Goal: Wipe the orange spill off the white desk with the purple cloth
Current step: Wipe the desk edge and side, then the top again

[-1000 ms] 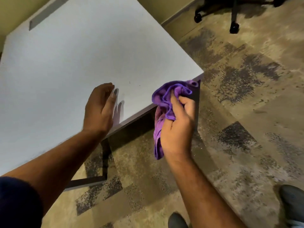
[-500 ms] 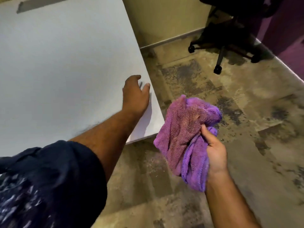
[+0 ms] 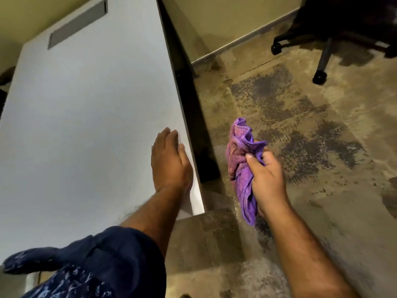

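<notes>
Right now your left hand (image 3: 170, 164) is lying flat, palm down and fingers together, on the white table (image 3: 86, 117) close to its right edge, near the front right corner. Its grip is released and holding nothing; the fingertips are pointing away from you, along that edge. Your dark blue patterned sleeve (image 3: 90, 263) is filling the lower left of the view, with the bare forearm stretching from it up to the hand.

Your right hand (image 3: 267, 179) is hanging out over the floor (image 3: 322, 168), clear of the table and to the right of it. Its grip is clenching the purple cloth (image 3: 242, 160), bunched up, with the thumb pressing across the folds. One crumpled end is sticking up above your fist and the other is drooping below it, touching neither the table nor the floor. Parts of the cloth are looking pinkish rather than pure purple.

You are showing a tabletop that looks plain white wherever it can be seen, with a grey rectangular slot (image 3: 77, 24) near its far edge. Patchy brown and dark carpet is covering the floor, and the wheeled base of a black office chair (image 3: 322, 52) is standing at the upper right, well apart from both hands.
</notes>
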